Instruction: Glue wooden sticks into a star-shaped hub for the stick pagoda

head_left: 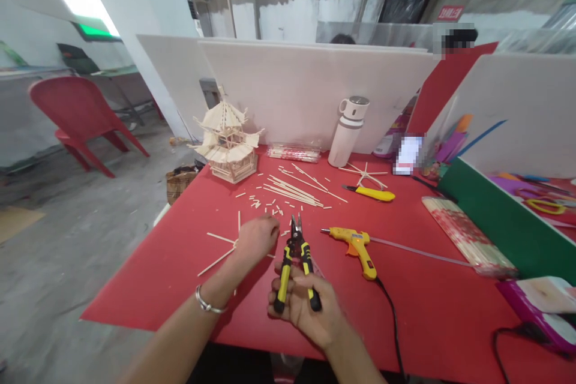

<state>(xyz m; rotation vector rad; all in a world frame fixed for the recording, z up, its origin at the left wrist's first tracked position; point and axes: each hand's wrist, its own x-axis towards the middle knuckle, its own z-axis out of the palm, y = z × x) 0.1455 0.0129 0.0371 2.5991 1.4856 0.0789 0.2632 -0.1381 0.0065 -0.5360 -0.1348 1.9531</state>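
My right hand (310, 312) grips a pair of pliers (284, 276) with black and yellow handles. Their jaws are parted and point away from me. My left hand (256, 243) is closed just left of the jaws, its fingers pressed together; anything in them is too small or hidden to make out. Beneath that hand lies a spoked frame of thin wooden sticks (216, 263), partly covered by it. Short cut stick pieces (272, 209) are scattered beyond both hands, and a pile of longer sticks (292, 191) lies behind them.
A yellow glue gun (355, 243) with a cord lies right of the pliers. Behind it are a yellow utility knife (375, 194), a second stick frame (365, 175) and a white bottle (347, 132). A wooden pagoda model (227, 144) stands back left. Stick packets (468, 237) lie at right.
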